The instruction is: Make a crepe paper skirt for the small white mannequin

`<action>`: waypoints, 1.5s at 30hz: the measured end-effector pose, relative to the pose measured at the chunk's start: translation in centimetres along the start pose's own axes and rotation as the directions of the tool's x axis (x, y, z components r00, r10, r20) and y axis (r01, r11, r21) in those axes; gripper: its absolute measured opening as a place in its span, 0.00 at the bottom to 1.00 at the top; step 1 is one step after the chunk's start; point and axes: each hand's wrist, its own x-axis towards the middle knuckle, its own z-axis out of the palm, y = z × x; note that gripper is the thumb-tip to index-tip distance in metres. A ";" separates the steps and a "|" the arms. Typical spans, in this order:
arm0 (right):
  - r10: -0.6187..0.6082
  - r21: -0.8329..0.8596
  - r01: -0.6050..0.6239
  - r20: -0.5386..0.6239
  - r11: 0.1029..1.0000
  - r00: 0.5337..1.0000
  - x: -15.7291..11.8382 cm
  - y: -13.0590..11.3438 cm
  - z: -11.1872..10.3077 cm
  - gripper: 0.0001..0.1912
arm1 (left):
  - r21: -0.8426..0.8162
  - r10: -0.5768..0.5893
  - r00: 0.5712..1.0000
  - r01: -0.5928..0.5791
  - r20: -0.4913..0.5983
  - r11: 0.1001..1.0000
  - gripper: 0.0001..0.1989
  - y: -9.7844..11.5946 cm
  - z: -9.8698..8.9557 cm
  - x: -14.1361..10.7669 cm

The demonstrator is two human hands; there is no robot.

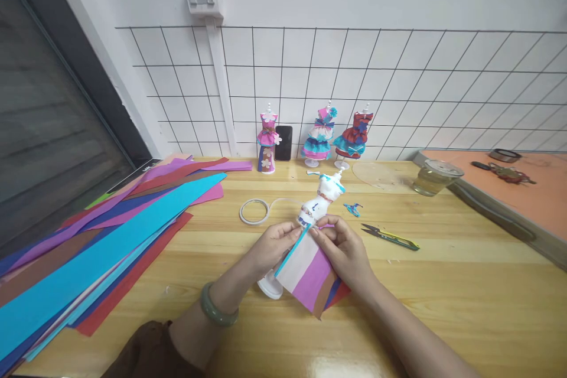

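A small white dress-form mannequin [317, 208] leans to the right, with coloured bits on its chest and hips; its white round base [270, 286] shows below. Striped crepe paper [312, 277] in blue, white, purple, brown, navy and red hangs from its hip. My left hand [274, 245] is closed at the hip, its fingertips beside the paper's blue edge strip; it holds the mannequin there. On the other side, my right hand [343, 245] pinches the top edge of the crepe paper against the hip. Some fingers are hidden behind the mannequin and paper.
A tape roll [254, 211], thread snips [390, 237] and a blue scrap [353, 209] lie nearby. Crepe paper strips [133, 230] cover the left side. Three dressed mannequins [318, 136] and a phone [284, 143] stand behind. A cup of liquid [436, 177] sits right.
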 end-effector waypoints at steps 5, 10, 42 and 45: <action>-0.001 -0.033 0.001 -0.016 0.999 1.000 -0.1 -0.1 0.0 0.14 | 0.003 0.011 1.000 -0.011 0.019 1.000 0.17 -0.2 -0.2 0.1; -0.013 -0.077 0.012 -0.022 0.997 1.000 -0.1 -0.3 0.0 0.14 | 0.019 0.012 1.000 -0.012 0.010 1.000 0.16 -0.3 -0.3 0.1; -0.012 -0.089 0.009 -0.034 0.996 0.999 0.0 -0.4 0.1 0.14 | 0.007 0.010 1.000 -0.010 0.014 1.000 0.18 -0.3 -0.2 0.1; -0.011 -0.073 0.009 -0.032 0.997 0.999 0.1 -0.3 0.1 0.14 | 0.004 0.006 1.000 -0.006 0.011 1.000 0.19 -0.3 -0.2 0.1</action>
